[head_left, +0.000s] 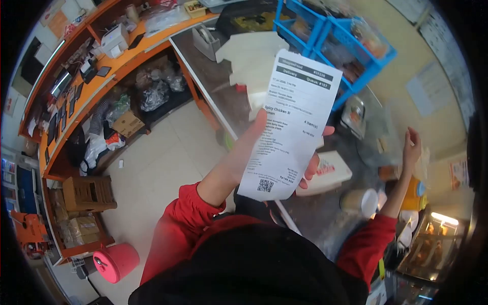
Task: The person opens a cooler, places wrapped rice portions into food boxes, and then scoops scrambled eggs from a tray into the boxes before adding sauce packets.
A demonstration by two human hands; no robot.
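Currently, receipt (297,129) in left hand (250,145)

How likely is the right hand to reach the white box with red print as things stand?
Probably yes: the right hand seems empty, and the side of the white box facing it looks uncovered. The left hand, holding the receipt, overlaps its other side in this view.

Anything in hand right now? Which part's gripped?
Left hand holds the receipt across its middle: thumb at left edge, fingers behind. Right hand appears empty.
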